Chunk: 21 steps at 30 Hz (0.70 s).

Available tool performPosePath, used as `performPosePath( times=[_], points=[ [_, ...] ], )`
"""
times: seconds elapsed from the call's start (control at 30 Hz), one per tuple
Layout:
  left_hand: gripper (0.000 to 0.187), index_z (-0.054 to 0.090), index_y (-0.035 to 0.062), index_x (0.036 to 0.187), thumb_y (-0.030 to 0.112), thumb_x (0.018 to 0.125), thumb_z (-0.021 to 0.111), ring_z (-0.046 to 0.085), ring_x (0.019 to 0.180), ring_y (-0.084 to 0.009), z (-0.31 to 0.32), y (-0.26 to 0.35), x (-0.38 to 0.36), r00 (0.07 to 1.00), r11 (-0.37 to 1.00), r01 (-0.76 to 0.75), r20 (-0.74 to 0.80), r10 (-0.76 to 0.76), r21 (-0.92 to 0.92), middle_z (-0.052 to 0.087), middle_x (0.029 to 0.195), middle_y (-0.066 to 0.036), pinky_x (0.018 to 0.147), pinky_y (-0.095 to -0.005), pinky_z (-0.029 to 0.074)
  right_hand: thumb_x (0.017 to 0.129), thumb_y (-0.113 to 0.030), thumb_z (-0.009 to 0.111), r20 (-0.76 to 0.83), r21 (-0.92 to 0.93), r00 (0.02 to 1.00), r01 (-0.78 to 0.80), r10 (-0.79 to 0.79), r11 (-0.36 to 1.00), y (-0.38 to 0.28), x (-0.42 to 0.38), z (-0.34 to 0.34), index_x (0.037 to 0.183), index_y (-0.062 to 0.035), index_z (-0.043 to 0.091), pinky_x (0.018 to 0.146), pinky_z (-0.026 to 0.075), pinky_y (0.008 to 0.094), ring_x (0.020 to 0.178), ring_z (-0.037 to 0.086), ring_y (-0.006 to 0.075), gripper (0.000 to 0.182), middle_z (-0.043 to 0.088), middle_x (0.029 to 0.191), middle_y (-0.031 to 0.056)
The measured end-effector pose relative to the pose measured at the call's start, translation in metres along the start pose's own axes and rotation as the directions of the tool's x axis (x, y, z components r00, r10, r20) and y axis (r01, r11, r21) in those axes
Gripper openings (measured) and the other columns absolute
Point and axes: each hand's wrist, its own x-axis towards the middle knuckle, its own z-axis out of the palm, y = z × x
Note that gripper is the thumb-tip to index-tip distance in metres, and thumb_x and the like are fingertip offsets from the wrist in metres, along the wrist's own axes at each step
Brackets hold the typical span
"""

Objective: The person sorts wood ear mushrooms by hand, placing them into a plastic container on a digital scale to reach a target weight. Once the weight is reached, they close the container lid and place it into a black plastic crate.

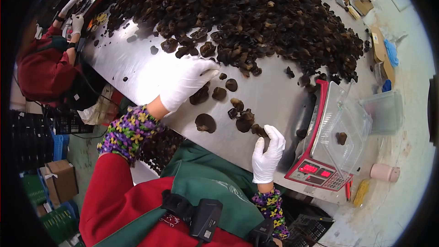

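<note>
My left hand (185,82), in a white glove, reaches over the metal table (283,103) with its fingers pressed together. Whatever they may hold is hidden. Beneath and beside it lie several dark wood ear mushrooms, including a round one (231,84) and a larger one (205,123). My right hand (269,155), also gloved, is near the table's front edge, its thumb and fingers apart. Just beyond its fingertips is a small cluster of wood ear mushrooms (245,121). A big heap of wood ear mushrooms (238,11) covers the far part of the table.
On the right stands a red digital scale (315,172) with a clear tray (350,119) holding one mushroom piece (341,138). A clear plastic tub (388,112) and a pink cylinder (385,172) are beyond it. At left, a co-worker in red (48,71) works with gloved hands.
</note>
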Motion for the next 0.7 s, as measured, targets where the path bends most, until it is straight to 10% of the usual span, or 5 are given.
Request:
performPosePath(
  times=[0.1,0.3,0.4,0.57,0.7],
  points=[
    [0.014,0.070,0.0129,0.098,0.024,0.090,0.066,0.062,0.082,-0.0307,0.022,-0.011,0.015,0.952,0.949,-0.305,0.003,0.305,0.084,0.065,0.082,-0.010,0.078,-0.0448,0.048,0.082,0.002,0.066,-0.008,-0.004,1.000,0.009,-0.009,1.000,0.000,0.001,0.000,0.127,-0.0064,0.062,0.099,0.044,0.0447,0.111,0.056,0.0343,0.047,0.062,0.121,0.0144],
    [0.010,0.068,0.0136,0.095,0.017,0.086,0.066,0.065,0.087,-0.0287,0.017,-0.007,0.017,0.963,0.964,-0.263,0.081,0.259,0.039,0.065,0.086,-0.009,0.080,-0.0426,0.048,0.081,0.003,0.066,-0.021,-0.007,1.000,-0.001,0.001,1.000,0.000,0.000,0.000,0.126,-0.0061,0.062,0.099,0.044,0.0447,0.111,0.057,0.0342,0.046,0.062,0.121,0.0146],
    [0.012,0.070,0.0150,0.095,0.013,0.084,0.071,0.067,0.085,-0.0229,-0.021,-0.013,-0.015,0.998,0.996,-0.014,0.061,0.020,-0.087,0.070,0.089,-0.002,0.079,-0.0387,0.050,0.082,0.003,0.066,-0.006,0.005,1.000,-0.018,0.018,1.000,-0.001,-0.001,-0.002,0.126,-0.0059,0.062,0.100,0.044,0.0449,0.112,0.056,0.0344,0.045,0.062,0.122,0.0148],
    [0.009,0.070,0.0139,0.086,0.021,0.082,0.073,0.065,0.078,-0.0255,-0.068,-0.066,-0.119,0.988,0.924,0.002,0.140,-0.060,0.382,0.065,0.076,-0.004,0.070,-0.0397,0.047,0.083,0.003,0.066,0.011,0.006,1.000,-0.003,0.003,1.000,0.001,-0.002,-0.002,0.126,-0.0057,0.062,0.101,0.043,0.0454,0.113,0.056,0.0345,0.044,0.062,0.122,0.0150],
    [0.012,0.073,0.0143,0.088,0.022,0.080,0.076,0.064,0.077,-0.0273,-0.071,-0.056,-0.154,0.972,0.924,0.164,0.102,-0.211,0.346,0.066,0.076,-0.004,0.069,-0.0406,0.049,0.083,0.002,0.066,0.019,0.012,1.000,0.006,-0.006,1.000,0.000,0.000,-0.002,0.127,-0.0049,0.060,0.102,0.042,0.0457,0.114,0.056,0.0346,0.045,0.061,0.123,0.0154]
  ],
)
